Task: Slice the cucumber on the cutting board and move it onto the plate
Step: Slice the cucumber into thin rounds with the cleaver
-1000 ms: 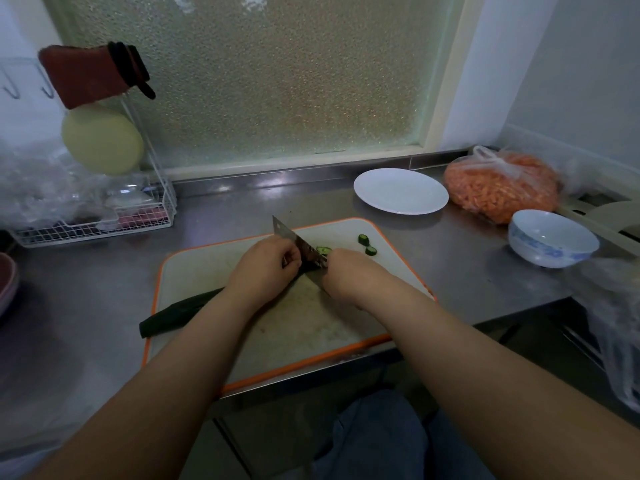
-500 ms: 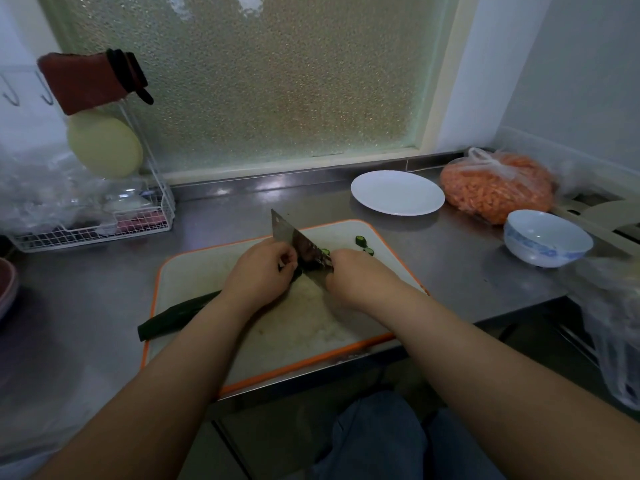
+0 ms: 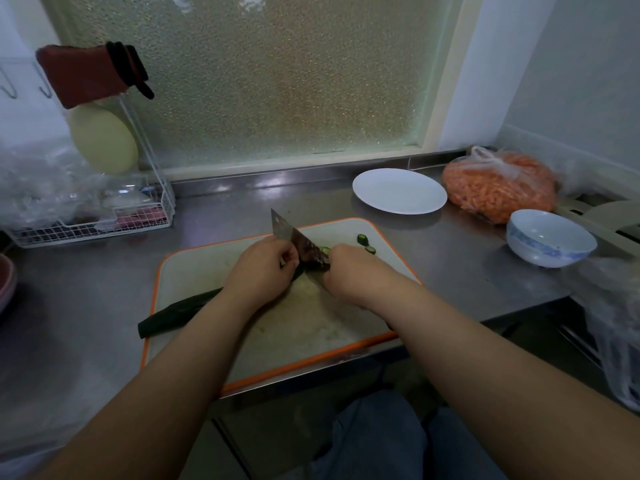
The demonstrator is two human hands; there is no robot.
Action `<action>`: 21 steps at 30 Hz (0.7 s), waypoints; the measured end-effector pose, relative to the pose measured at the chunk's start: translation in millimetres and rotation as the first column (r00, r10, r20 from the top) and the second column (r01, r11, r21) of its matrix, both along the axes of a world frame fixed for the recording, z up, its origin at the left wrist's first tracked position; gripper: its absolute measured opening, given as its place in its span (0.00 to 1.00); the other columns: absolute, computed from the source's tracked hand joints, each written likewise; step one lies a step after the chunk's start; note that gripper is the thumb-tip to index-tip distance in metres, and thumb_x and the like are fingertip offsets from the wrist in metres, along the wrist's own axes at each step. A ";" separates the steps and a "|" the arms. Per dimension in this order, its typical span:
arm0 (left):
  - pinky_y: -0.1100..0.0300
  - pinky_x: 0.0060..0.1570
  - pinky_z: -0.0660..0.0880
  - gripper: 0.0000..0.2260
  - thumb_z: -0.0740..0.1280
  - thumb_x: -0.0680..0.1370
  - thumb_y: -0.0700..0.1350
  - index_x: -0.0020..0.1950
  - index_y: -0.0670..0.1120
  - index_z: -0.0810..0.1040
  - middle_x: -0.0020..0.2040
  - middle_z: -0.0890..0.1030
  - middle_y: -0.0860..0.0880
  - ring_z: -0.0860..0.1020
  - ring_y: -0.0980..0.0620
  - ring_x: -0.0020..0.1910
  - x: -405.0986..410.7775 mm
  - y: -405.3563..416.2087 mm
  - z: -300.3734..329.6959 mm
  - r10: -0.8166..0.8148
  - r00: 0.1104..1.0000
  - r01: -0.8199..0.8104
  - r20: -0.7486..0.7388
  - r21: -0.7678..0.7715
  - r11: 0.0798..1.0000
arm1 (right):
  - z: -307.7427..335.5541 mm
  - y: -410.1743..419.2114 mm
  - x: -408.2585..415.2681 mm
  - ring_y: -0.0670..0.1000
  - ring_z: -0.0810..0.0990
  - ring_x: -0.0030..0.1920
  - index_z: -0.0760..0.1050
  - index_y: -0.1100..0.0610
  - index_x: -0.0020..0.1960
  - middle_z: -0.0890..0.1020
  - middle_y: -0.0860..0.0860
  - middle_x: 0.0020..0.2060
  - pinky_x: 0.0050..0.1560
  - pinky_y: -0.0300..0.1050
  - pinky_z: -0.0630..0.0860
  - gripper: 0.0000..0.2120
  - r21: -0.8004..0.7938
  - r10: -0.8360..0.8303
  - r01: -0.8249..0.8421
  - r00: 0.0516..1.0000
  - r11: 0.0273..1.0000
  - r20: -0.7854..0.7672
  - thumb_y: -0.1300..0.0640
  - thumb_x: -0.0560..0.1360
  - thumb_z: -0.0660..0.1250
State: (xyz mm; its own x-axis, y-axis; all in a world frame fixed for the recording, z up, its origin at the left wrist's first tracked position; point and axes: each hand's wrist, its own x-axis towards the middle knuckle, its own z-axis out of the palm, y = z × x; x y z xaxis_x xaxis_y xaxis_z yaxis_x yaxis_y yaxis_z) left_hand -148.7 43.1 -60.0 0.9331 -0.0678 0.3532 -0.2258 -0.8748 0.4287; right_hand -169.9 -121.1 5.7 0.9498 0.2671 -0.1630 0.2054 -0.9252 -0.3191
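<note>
A dark green cucumber (image 3: 173, 311) lies slanted across the orange-rimmed cutting board (image 3: 207, 261), its left end poking past the board's edge. My left hand (image 3: 261, 270) is curled over the cucumber's right part and holds it down. My right hand (image 3: 349, 275) grips the handle of a cleaver (image 3: 294, 239), whose blade stands at the cucumber's cut end, right beside my left fingers. A few cut slices (image 3: 365, 242) lie on the board to the right of the blade. The white plate (image 3: 398, 190) sits bare behind the board, to the right.
A bag of orange carrot pieces (image 3: 498, 183) and a blue-patterned white bowl (image 3: 550, 237) stand right of the plate. A white wire rack (image 3: 104, 216) with dishes is at the back left. The steel counter's (image 3: 86, 278) front edge runs just below the board.
The cleaver's blade rose and tilted up between the earlier frames and now, staying at the cucumber's cut end. Both hands have kept their places on the board.
</note>
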 end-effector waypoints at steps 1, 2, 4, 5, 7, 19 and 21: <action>0.60 0.38 0.63 0.04 0.67 0.73 0.44 0.40 0.51 0.75 0.41 0.75 0.51 0.70 0.51 0.39 -0.3 -0.2 0.4 0.000 1.000 0.000 0.003 0.005 1.000 | -2.3 2.3 0.4 0.60 0.78 0.56 0.73 0.63 0.59 0.79 0.60 0.56 0.44 0.44 0.69 0.12 -0.017 0.002 -0.002 1.000 1.000 -0.015 0.63 0.78 0.58; 0.59 0.38 0.63 0.03 0.67 0.73 0.44 0.40 0.51 0.75 0.41 0.75 0.52 0.70 0.51 0.39 -0.4 -0.3 0.5 0.000 1.000 0.000 0.006 0.012 1.000 | -4.7 4.6 0.5 0.60 0.78 0.57 0.73 0.63 0.60 0.78 0.60 0.57 0.44 0.44 0.69 0.12 -0.035 0.006 -0.007 1.000 0.999 -0.028 0.63 0.78 0.58; 0.59 0.38 0.62 0.02 0.67 0.74 0.44 0.41 0.50 0.76 0.41 0.74 0.52 0.69 0.52 0.39 -1.8 -1.3 0.8 0.015 1.000 -0.016 0.014 0.022 1.000 | -8.8 7.2 1.4 0.60 0.78 0.56 0.72 0.63 0.60 0.78 0.60 0.57 0.43 0.44 0.69 0.12 -0.053 0.013 -0.015 0.999 0.998 -0.042 0.63 0.78 0.58; 0.59 0.38 0.62 0.02 0.68 0.74 0.44 0.41 0.49 0.76 0.40 0.73 0.53 0.69 0.53 0.39 -2.7 -1.9 1.0 0.031 0.999 -0.032 0.021 0.025 0.999 | -9.4 7.0 2.8 0.60 0.78 0.54 0.72 0.63 0.60 0.78 0.60 0.56 0.41 0.44 0.70 0.12 -0.051 0.012 -0.015 0.999 0.999 -0.050 0.63 0.78 0.58; 0.60 0.38 0.62 0.02 0.68 0.74 0.46 0.41 0.50 0.77 0.39 0.72 0.54 0.69 0.53 0.39 -3.8 -2.0 1.7 0.062 0.998 -0.063 0.030 0.031 0.998 | -8.6 3.8 4.6 0.57 0.78 0.43 0.72 0.62 0.58 0.78 0.60 0.49 0.31 0.42 0.69 0.10 -0.041 0.012 -0.016 0.996 0.999 -0.085 0.64 0.77 0.59; 0.59 0.38 0.65 0.04 0.68 0.73 0.43 0.40 0.51 0.75 0.41 0.72 0.53 0.71 0.52 0.40 -5.1 1.4 0.2 -0.022 0.999 0.020 0.034 0.046 0.999 | -4.8 -2.2 -0.1 0.61 0.77 0.60 0.73 0.62 0.61 0.77 0.60 0.60 0.52 0.47 0.73 0.14 -0.036 -0.012 0.011 1.000 0.999 -0.013 0.62 0.77 0.61; 0.59 0.38 0.64 0.05 0.68 0.72 0.43 0.39 0.51 0.74 0.41 0.72 0.54 0.70 0.52 0.39 -5.1 1.1 1.4 -0.024 0.999 0.023 0.028 0.030 0.999 | -4.7 -2.2 -2.0 0.61 0.76 0.59 0.72 0.62 0.61 0.77 0.60 0.59 0.47 0.45 0.71 0.13 -0.037 -0.004 0.004 1.000 0.999 0.001 0.62 0.78 0.59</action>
State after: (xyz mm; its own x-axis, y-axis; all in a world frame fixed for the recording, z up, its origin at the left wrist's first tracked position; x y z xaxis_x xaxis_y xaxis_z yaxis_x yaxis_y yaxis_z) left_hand -153.8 44.1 -58.7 0.9209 -0.1005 0.3766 -0.2580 -0.8814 0.3958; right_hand -171.8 -123.3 1.0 0.9509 0.2575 -0.1717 0.2025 -0.9372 -0.2841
